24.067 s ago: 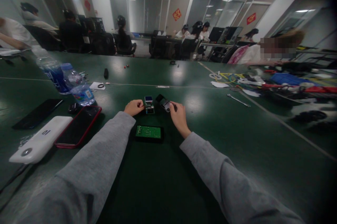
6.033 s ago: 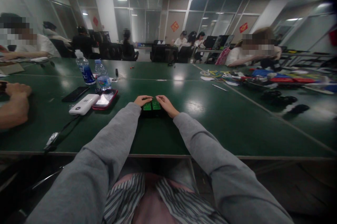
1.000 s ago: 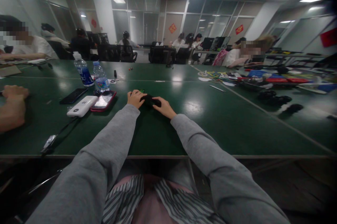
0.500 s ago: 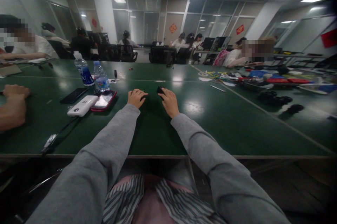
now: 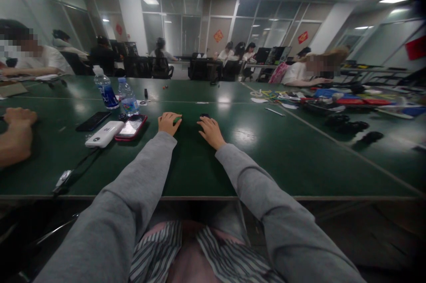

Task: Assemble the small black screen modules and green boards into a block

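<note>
Both my arms, in grey sleeves, reach forward over the green table [image 5: 206, 172]. My left hand [image 5: 168, 123] rests on the table with its fingers curled down over something small, which shows a hint of green but is too hidden to name. My right hand [image 5: 209, 131] lies a hand's width to the right with its fingers spread flat. A small black piece [image 5: 205, 115] sits on the table right at its fingertips.
Left of my hands lie a red-cased phone [image 5: 131, 126], a white power bank [image 5: 103, 134] and a black phone [image 5: 92, 120], with two water bottles [image 5: 107, 91] behind them. Another person's hand [image 5: 16, 135] rests at far left. Cables and tools [image 5: 333, 99] crowd the right.
My hands have drawn apart: one second ago both were on a dark object between them. The right hand moved right with a black piece, which now lies at its fingertips.
</note>
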`<move>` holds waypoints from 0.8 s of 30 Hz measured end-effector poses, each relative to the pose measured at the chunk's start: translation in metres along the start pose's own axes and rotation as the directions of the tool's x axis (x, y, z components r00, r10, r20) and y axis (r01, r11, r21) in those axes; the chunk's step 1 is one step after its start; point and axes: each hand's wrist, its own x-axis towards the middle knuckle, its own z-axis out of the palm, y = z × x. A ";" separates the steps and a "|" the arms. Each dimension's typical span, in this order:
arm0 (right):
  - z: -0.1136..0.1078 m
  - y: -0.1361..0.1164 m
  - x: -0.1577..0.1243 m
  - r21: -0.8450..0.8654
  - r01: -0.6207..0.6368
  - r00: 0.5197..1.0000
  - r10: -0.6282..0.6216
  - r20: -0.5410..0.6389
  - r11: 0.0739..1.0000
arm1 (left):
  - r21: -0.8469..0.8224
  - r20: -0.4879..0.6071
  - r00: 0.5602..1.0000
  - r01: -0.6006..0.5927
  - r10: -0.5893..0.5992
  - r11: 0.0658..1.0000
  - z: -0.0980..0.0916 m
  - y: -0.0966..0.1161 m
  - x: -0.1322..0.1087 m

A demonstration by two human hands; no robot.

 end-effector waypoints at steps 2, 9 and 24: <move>0.002 0.000 -0.001 0.040 -0.020 1.000 0.019 0.006 0.999 | -0.031 -0.037 0.996 0.084 -0.086 0.996 0.005 -0.006 0.003; 0.011 0.005 -0.003 0.141 -0.311 0.946 0.321 -0.047 0.940 | -0.185 0.042 0.960 0.278 -0.275 0.942 0.024 -0.026 0.007; -0.013 0.025 0.007 0.277 -0.439 0.777 0.516 -0.361 0.855 | -0.167 0.227 0.960 0.205 -0.164 0.964 0.030 -0.026 0.002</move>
